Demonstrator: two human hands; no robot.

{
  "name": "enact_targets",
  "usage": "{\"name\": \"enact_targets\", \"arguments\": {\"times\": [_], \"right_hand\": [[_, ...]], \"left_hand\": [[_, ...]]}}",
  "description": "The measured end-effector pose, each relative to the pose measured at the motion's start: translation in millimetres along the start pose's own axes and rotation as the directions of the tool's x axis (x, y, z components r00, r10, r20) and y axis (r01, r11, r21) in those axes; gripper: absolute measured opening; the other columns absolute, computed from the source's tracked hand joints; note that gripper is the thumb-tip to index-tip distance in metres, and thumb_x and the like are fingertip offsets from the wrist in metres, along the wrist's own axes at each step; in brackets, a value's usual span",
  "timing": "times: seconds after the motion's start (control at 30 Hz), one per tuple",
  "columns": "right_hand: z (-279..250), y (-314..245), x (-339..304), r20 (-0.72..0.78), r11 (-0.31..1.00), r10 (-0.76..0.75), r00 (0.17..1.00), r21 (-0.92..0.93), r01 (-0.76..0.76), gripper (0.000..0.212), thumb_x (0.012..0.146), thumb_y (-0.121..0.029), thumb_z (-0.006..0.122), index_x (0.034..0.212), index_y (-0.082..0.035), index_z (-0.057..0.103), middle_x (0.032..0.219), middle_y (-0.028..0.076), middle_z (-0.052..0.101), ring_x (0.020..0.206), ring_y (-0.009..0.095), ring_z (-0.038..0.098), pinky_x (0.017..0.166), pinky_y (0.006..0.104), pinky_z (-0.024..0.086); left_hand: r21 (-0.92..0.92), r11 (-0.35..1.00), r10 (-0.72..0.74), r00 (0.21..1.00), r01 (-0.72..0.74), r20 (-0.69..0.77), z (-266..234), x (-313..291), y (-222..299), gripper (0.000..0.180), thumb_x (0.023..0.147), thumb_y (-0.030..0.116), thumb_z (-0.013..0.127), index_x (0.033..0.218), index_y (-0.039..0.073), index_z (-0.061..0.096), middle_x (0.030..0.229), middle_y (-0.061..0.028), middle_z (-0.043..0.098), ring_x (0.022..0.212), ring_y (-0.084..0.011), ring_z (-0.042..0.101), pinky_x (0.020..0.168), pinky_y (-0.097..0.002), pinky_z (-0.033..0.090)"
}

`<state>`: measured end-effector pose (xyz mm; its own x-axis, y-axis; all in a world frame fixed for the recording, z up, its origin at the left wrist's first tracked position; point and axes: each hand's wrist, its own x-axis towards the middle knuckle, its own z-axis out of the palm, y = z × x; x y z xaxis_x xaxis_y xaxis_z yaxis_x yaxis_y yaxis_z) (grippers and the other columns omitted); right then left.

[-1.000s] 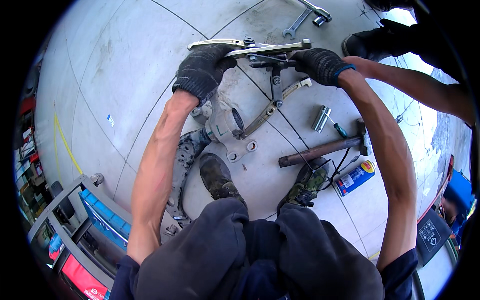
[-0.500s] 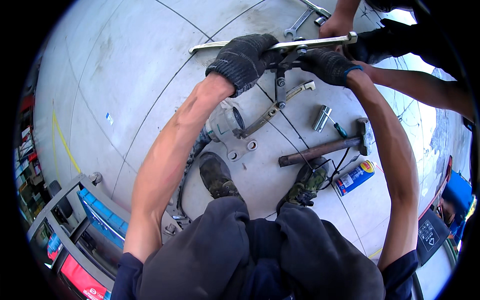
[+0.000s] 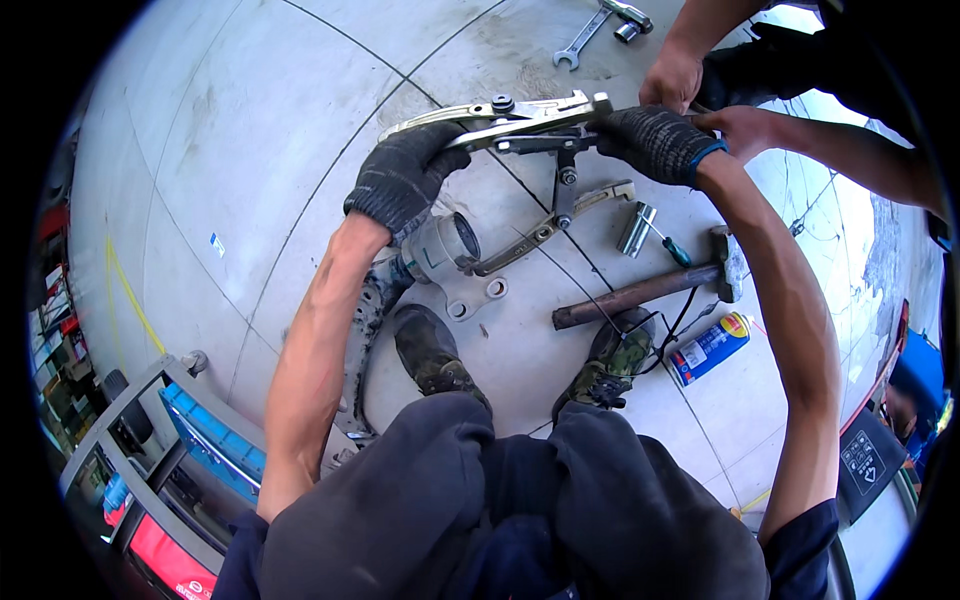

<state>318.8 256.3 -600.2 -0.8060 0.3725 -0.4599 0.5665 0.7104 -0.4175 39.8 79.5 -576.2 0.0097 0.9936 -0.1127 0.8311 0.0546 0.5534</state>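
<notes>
A three-jaw gear puller (image 3: 535, 127) with long pale metal jaws spans the space between my two gloved hands. My left hand (image 3: 405, 178), in a dark knit glove, is closed around the left part of its two upper jaws. My right hand (image 3: 650, 142), gloved alike, grips the puller's right end, where the fingers are partly hidden. The third jaw (image 3: 545, 232) hangs below on dark links, its lower end near a metal part with a round bore (image 3: 440, 245). That part stands on the floor in front of my left shoe.
A hammer (image 3: 640, 295), a socket (image 3: 637, 230), a green-handled screwdriver (image 3: 678, 250) and a blue spray can (image 3: 712, 347) lie on the right. An open-end wrench (image 3: 580, 42) lies farther off. Another person's hands (image 3: 672, 78) are beside my right hand. A grey cart (image 3: 130, 400) stands at left.
My left hand has moved left and nearer along the puller. Its two upper jaws have turned and now show side by side. My right hand stays nearly in place.
</notes>
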Motion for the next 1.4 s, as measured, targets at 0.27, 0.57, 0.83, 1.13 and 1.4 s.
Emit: {"name": "enact_targets", "arguments": {"times": [0.27,0.57,0.83,1.13,1.4], "right_hand": [[17,5,8,-0.184,1.0,-0.02,0.983,0.004,0.021,0.03,0.086,-0.011,0.077,0.112,-0.001,0.067,0.099,0.02,0.071,0.097,0.037,0.069,0.085,0.0438,0.055],[-5,-7,10,-0.04,0.999,-0.028,0.999,-0.038,0.026,0.026,0.092,-0.009,0.07,0.116,-0.002,0.067,0.106,0.021,0.071,0.096,0.033,0.07,0.084,0.0427,0.055],[2,5,-6,-0.276,0.995,-0.09,0.957,-0.059,0.077,0.037,0.088,-0.018,0.077,0.122,-0.008,0.065,0.108,0.016,0.07,0.102,0.033,0.068,0.086,0.0427,0.055],[33,-48,-43,-0.758,0.944,0.276,0.59,0.329,-0.02,0.023,0.092,-0.017,0.072,0.113,-0.008,0.072,0.101,0.014,0.074,0.093,0.027,0.073,0.084,0.0368,0.056],[131,-59,-66,-0.611,0.799,0.53,0.588,0.593,-0.104,0.02,0.091,-0.012,0.07,0.109,-0.003,0.072,0.102,0.02,0.072,0.094,0.033,0.071,0.086,0.0403,0.055]], "left_hand": [[-0.08,0.996,0.036,0.997,-0.041,-0.067,16,-12,-13,0.029,0.089,0.018,0.073,0.115,0.007,0.071,0.107,-0.0175,0.072,0.1,-0.0361,0.067,0.09,-0.0441,0.052],[-0.024,0.999,0.035,0.998,-0.036,-0.05,10,-15,-13,0.03,0.091,0.022,0.071,0.117,0.007,0.07,0.109,-0.0176,0.071,0.1,-0.0358,0.067,0.089,-0.0441,0.052],[-0.116,0.993,-0.019,0.984,-0.001,-0.175,32,-17,-12,0.026,0.088,0.02,0.073,0.111,0.007,0.073,0.105,-0.0172,0.072,0.1,-0.0355,0.067,0.09,-0.0443,0.052],[-0.021,0.998,0.047,0.95,-0.056,-0.307,38,-27,-21,0.03,0.087,0.023,0.074,0.114,0.01,0.072,0.104,-0.0151,0.073,0.098,-0.0351,0.067,0.087,-0.0438,0.053],[0.064,0.995,0.099,0.909,-0.08,-0.405,55,-25,-12,0.03,0.086,0.019,0.076,0.114,0.01,0.073,0.106,-0.0157,0.073,0.099,-0.0343,0.069,0.088,-0.0431,0.054]]}}
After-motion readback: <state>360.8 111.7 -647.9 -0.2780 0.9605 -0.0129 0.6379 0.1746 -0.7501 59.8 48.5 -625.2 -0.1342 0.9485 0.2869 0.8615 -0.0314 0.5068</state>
